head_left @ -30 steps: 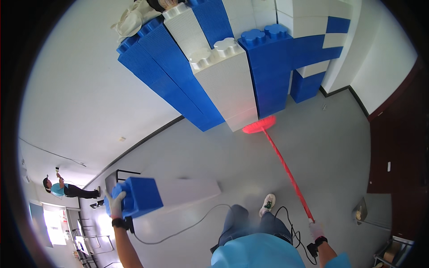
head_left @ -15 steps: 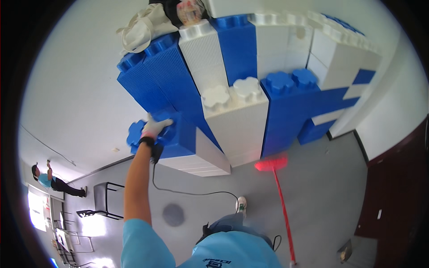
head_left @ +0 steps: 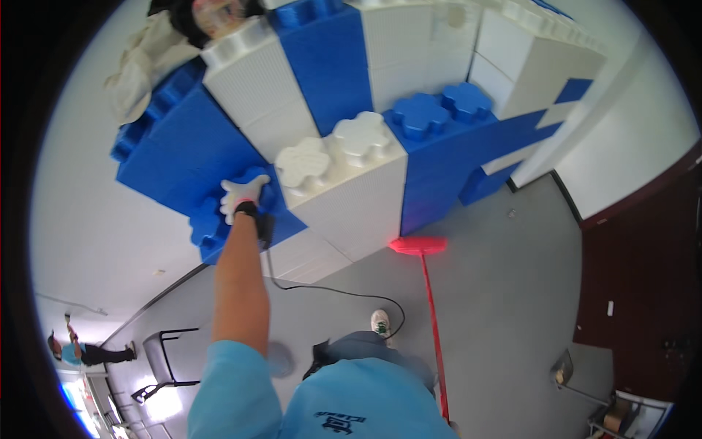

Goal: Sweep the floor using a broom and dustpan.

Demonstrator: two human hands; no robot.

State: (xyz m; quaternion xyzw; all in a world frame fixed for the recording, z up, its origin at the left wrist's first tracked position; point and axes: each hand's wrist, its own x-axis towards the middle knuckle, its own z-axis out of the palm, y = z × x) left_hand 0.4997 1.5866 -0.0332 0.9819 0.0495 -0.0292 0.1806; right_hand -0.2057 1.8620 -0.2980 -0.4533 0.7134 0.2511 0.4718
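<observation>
1. Resting on top of a blue block [head_left: 287,228], the gloved left hand [head_left: 245,196] has its fingers apart, near the block's raised knobs [head_left: 208,225]; whether they squeeze a knob I cannot tell.
2. The blue block sits beside the white block with two knobs [head_left: 344,189], in front of the tall blue blocks [head_left: 175,157], with white blocks [head_left: 314,256] showing beneath it. If it is not seated squarely, a push from one side could tip or slide it.
3. A fingertip could get pinched, should the block shift against its neighbours while the hand lies so close.
4. The right hand is out of sight, so its grip cannot be told. The red broom [head_left: 430,307] has its bristles [head_left: 418,245] at the foot of the blocks; if nothing holds the handle [head_left: 439,366], it could topple.
5. A dark cable [head_left: 340,293] loops from the left wrist [head_left: 248,209] to near the white shoe [head_left: 380,322]; a step could snag it and tug the arm [head_left: 243,293].
6. A cream bag [head_left: 150,66] lies on top of the tall blocks, and a hard knock could bring it down.
</observation>
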